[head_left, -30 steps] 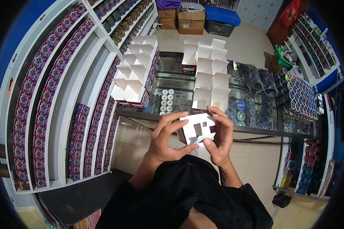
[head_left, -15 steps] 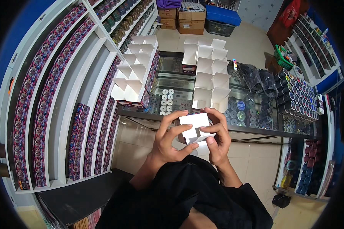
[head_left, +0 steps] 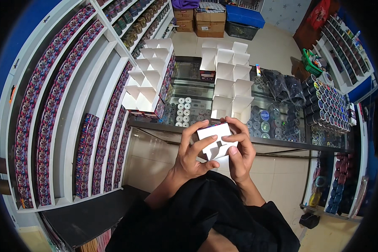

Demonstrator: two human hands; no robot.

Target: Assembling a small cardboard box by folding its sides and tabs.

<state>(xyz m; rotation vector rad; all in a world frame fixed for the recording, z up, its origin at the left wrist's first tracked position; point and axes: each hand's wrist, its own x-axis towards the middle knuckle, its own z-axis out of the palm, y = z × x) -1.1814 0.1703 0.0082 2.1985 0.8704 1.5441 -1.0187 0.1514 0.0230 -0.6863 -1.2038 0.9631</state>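
White shelving [head_left: 77, 105] curves along the left wall, its tiers lined edge to edge with rows of small colourful packs [head_left: 42, 113]; the lowest tier ends above a dark ledge [head_left: 84, 214] at bottom left. To the right of the shelving, a glass counter [head_left: 222, 134] runs across the middle, its front edge a dark rail just behind the hands. Open white boxes [head_left: 149, 82] stand stacked on the counter's left end, and a second group [head_left: 231, 84] stands near its middle; small round tins [head_left: 182, 111] lie under the glass between the two groups. Beyond the counter's far edge, bare tiled floor [head_left: 277, 46] leaves open room up to brown cartons [head_left: 201, 21] and a blue crate [head_left: 244, 17] at the back wall. Below the counter's front edge, a pale panel [head_left: 155, 161] drops to the floor, with free space on both sides of the forearms. The left hand [head_left: 191, 153] grasps a small white box [head_left: 216, 140], thumb and fingers curled around its left side. The box is held in the air just in front of the counter's front edge, near its middle, with a folded flap showing on its underside. The right hand [head_left: 239, 149] grips the box's right side, fingers laid across its top. Further right, dark bags [head_left: 283, 84] and rows of coloured round lids [head_left: 325, 103] cover the counter's right end.
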